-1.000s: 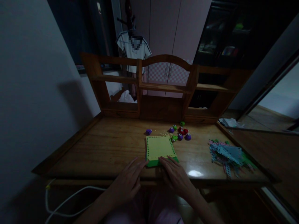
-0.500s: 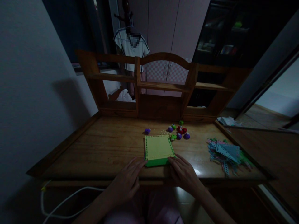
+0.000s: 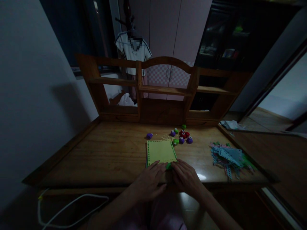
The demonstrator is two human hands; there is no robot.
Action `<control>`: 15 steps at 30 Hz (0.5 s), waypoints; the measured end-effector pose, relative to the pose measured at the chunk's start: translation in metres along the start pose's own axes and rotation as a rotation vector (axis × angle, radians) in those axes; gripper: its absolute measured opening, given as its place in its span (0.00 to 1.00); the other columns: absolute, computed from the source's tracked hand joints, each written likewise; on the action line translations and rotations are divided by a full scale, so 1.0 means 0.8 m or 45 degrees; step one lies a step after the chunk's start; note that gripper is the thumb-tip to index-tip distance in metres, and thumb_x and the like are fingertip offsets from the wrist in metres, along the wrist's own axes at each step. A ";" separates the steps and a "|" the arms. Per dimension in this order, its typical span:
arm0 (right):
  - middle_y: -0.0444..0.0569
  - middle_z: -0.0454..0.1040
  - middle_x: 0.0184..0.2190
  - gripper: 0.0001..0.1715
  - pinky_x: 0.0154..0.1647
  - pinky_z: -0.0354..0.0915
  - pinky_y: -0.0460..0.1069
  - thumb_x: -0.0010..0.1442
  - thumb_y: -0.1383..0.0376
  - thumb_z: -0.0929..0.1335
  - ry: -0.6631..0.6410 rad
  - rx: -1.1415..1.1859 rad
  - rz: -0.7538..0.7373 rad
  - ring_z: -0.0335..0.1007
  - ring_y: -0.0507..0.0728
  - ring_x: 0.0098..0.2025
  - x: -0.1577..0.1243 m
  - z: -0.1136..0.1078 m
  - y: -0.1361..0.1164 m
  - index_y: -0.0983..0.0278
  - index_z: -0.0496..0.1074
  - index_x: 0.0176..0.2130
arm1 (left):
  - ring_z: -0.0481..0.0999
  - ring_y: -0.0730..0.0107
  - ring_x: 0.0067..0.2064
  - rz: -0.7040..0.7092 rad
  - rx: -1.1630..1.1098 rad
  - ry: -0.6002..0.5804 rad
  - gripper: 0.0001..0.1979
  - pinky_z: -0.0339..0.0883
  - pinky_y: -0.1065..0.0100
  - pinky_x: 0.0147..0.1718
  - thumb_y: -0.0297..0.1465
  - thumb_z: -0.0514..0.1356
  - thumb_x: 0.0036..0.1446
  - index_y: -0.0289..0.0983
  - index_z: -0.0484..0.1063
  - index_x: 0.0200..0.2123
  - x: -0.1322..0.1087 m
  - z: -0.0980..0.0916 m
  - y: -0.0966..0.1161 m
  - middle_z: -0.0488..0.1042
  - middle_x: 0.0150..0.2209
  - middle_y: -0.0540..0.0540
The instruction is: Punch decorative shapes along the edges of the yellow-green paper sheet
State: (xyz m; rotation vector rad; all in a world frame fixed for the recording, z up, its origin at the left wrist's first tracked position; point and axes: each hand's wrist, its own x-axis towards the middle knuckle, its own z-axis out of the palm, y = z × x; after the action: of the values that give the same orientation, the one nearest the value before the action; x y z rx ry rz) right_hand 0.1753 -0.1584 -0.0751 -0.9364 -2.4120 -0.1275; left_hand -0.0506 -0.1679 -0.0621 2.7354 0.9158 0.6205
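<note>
A square sheet of yellow paper (image 3: 161, 150) with a dotted green border lies near the desk's front edge. Its near side is folded over, so a green strip (image 3: 169, 165) shows between my hands. My left hand (image 3: 151, 179) lies with stretched fingers across the left and middle of that fold, covering much of it. At the right end of the fold, my right hand (image 3: 185, 175) presses down with extended fingertips. Both hands touch the paper without visibly wrapping around it. Other sheets seem to peek out under its left edge.
Several small purple, green and red clay figures with eyes, such as a purple one (image 3: 149, 136), stand beyond the paper among pale crumbs (image 3: 165, 137). A heap of coloured paper scraps (image 3: 230, 156) lies right. A wooden shelf (image 3: 165, 91) rises at the desk's back.
My left hand has slid right along the fold, now covering most of the green strip. My right hand stays at the right end. The view has shifted slightly.
</note>
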 end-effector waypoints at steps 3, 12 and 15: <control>0.55 0.74 0.45 0.23 0.55 0.65 0.60 0.58 0.72 0.61 0.006 -0.006 0.013 0.69 0.60 0.49 -0.001 0.001 0.001 0.66 0.63 0.53 | 0.56 0.57 0.62 -0.016 0.009 0.032 0.31 0.53 0.51 0.61 0.35 0.53 0.59 0.36 0.47 0.63 -0.005 0.002 -0.005 0.60 0.60 0.39; 0.55 0.74 0.46 0.23 0.52 0.67 0.60 0.59 0.72 0.61 0.035 -0.035 0.047 0.69 0.61 0.49 -0.015 0.008 0.016 0.65 0.63 0.54 | 0.58 0.59 0.62 -0.154 0.077 0.101 0.29 0.57 0.53 0.59 0.31 0.52 0.60 0.37 0.49 0.63 -0.058 -0.011 -0.022 0.60 0.60 0.39; 0.54 0.74 0.46 0.24 0.52 0.67 0.60 0.59 0.72 0.61 0.051 -0.047 0.061 0.69 0.60 0.49 -0.019 0.006 0.019 0.64 0.62 0.55 | 0.57 0.58 0.62 -0.189 0.101 0.114 0.29 0.58 0.53 0.59 0.31 0.52 0.59 0.37 0.49 0.63 -0.069 -0.010 -0.026 0.59 0.61 0.40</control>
State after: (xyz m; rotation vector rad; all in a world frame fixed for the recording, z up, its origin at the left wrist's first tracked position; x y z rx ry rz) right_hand 0.1916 -0.1547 -0.0887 -0.9986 -2.3560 -0.1719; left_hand -0.1054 -0.1848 -0.0796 2.6945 1.1758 0.6968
